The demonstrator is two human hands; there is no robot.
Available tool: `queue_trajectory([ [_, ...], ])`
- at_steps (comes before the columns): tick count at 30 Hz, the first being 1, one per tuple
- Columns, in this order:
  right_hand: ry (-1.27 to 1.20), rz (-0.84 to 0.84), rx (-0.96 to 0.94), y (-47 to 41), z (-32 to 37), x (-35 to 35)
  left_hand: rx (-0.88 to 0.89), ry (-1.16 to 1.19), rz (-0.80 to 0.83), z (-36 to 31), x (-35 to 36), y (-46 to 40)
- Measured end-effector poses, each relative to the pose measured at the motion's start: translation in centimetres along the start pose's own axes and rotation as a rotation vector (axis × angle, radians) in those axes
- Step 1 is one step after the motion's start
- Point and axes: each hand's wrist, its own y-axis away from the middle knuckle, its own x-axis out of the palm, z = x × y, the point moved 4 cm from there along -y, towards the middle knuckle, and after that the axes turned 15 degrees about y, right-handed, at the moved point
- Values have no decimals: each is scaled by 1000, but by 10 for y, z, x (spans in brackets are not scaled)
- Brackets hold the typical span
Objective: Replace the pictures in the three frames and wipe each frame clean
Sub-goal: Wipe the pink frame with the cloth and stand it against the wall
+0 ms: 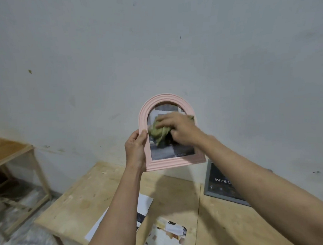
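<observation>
wipe step on pink arched frame point(172, 159), held upright off the wooden table point(86, 196). left hand point(135, 150) clamped on left rail, thumb in front; right hand point(177, 130) closed on bunched green cloth point(160, 135), pressed against glass mid-pane. likely best: kept left grip firm, worked cloth edge to edge incl. ribbed arch, light pressure so backing stayed seated. grey frame point(207, 181) leaned on wall lower right, loose prints point(166, 235) flat on table below both arms

Left hand point(136, 149) raised, fingers curled, thumb forward, clamped on edge of held object. Right hand point(177, 129) palm-down, fingers bunched, pressing forward. Both forearms bare, extended upward from below.
</observation>
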Motion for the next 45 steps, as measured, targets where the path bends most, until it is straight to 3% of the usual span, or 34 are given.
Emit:
queue_trajectory([
  [6,-64,247,-137,57,33,59,2,-7,-87,0,-27,-5],
  [12,-46,367,-23,66,4,52,-65,61,-156,6,-42,5],
  [15,-281,441,146,68,-13,35,-70,35,-149,3,-49,1],
  [17,-325,336,222,51,-15,15,-75,23,-131,-1,-47,0],
  [20,-229,-172,214,9,-26,-27,-74,-17,-50,-2,-31,1],
  [21,-147,-254,170,-3,-28,-35,-75,-20,-25,-2,-25,2],
  [24,111,-243,-59,-18,-25,-26,-68,80,-30,-3,-17,5],
  [26,133,-175,-130,1,-21,6,-41,106,-112,-7,-26,2],
  [29,-68,125,7,51,-14,61,7,62,-220,-13,-54,-6],
  [32,-309,359,144,82,-16,79,5,-48,-175,-15,-69,-8],
  [34,-355,258,248,65,-22,59,-35,-99,-130,-13,-66,-6],
  [37,-275,-203,379,16,-37,11,-76,-83,-53,-5,-48,0],
  [39,-131,-353,329,-10,-32,1,-90,-68,29,-1,-29,4],
  [42,-50,-286,105,-19,-4,30,-16,-10,20,-7,-14,4],
  [45,-198,-13,-8,8,35,75,29,81,-107,-19,-33,-8],
])
